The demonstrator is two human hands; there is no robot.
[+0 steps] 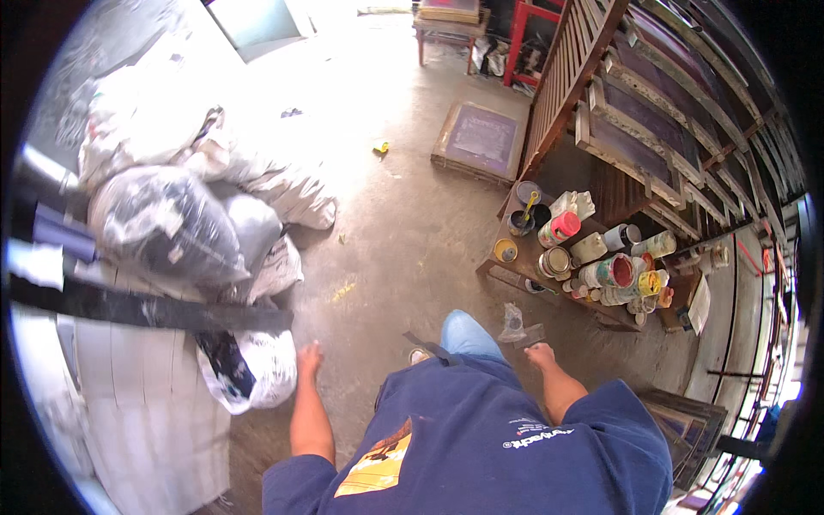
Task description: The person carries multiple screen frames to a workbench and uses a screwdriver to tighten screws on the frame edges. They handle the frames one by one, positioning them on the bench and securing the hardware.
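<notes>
My left hand (310,357) hangs at my side, just right of a white plastic bag (273,369) with dark cloth in it. Its fingers are too small and washed out to make out. My right hand (539,354) is low on the other side, fingers curled in. Right by its fingertips is a flat grey strip (530,336); whether the hand grips it I cannot tell. A crumpled piece of clear plastic (512,323) lies beside the strip. Between the hands, my bent leg (470,333) in blue jeans shows beneath my navy shirt.
A low wooden bench (506,273) at right carries several paint tubs and bottles, including a red-stained tub (620,271). Behind it stands a rack of framed screens (639,137). More frames (479,142) lie on the floor. Stuffed sacks (167,227) pile up at left, behind a dark bar (154,307).
</notes>
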